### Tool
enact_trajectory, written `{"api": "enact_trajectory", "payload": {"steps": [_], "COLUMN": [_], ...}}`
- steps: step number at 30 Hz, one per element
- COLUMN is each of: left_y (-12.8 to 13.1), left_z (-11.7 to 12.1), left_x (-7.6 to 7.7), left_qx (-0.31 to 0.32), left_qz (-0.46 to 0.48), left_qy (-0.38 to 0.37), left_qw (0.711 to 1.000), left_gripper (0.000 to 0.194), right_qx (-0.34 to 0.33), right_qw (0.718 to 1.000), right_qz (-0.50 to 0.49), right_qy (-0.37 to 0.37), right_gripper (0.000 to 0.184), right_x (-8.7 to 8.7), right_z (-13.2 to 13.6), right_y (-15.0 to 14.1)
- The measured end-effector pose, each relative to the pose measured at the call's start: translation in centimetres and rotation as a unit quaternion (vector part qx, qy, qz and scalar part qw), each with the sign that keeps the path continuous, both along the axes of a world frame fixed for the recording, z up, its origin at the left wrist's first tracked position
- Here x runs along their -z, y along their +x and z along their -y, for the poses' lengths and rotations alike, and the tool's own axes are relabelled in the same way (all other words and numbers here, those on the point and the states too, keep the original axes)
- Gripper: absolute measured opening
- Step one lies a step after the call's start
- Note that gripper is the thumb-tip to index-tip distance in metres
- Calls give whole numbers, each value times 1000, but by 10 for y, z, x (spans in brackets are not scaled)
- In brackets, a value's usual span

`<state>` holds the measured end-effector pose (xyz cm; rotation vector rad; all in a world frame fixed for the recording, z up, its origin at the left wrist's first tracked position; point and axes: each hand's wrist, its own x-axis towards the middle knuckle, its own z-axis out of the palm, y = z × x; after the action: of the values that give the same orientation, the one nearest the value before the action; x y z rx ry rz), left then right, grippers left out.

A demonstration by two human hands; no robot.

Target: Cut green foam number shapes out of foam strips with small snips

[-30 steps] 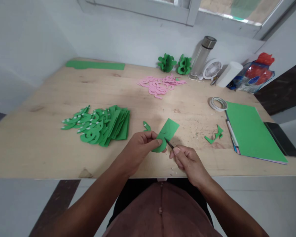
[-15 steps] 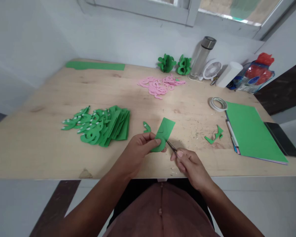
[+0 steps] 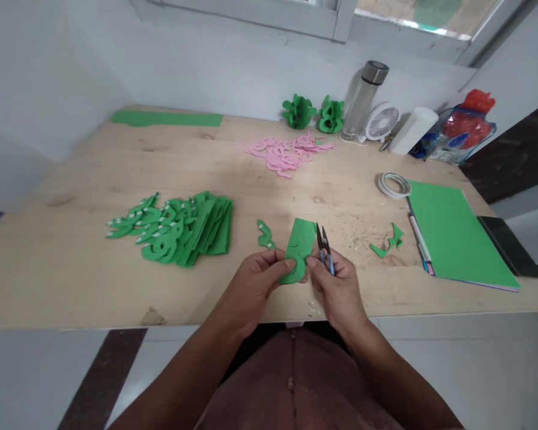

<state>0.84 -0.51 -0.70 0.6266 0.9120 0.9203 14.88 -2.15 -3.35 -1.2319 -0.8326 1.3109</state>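
Green paper (image 3: 301,239) is above the near side of the table (image 3: 80,269); my left hand (image 3: 256,280) pinches it, thumb on top, my right hand (image 3: 339,289) pinches its right edge, holding scissors (image 3: 329,258), blades apart

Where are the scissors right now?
In the head view, the scissors are in the right hand, just right of the green piece the left hand holds.
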Motion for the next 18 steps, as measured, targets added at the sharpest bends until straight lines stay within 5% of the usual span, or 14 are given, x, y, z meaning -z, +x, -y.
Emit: {"api": "enact_trajectory", "payload": {"steps": [10, 18], "left_y": [-10, -12], "left_z": [-3, -6], "left_x": [-2, -3], "left_qx": [-20, 47], "left_qz": [-58, -45], "left_qy": [-7, -3], "left_qw": [998, 998], "left_gripper": [17, 24], "right_qx": [-122, -110], "right_qw": [987, 980], "right_qz": [105, 163], "right_qy": [-8, 26], "right_gripper": [20, 13], "right_x": [-17, -19], "right_z": [-11, -15], "right_y": [12, 16]}}
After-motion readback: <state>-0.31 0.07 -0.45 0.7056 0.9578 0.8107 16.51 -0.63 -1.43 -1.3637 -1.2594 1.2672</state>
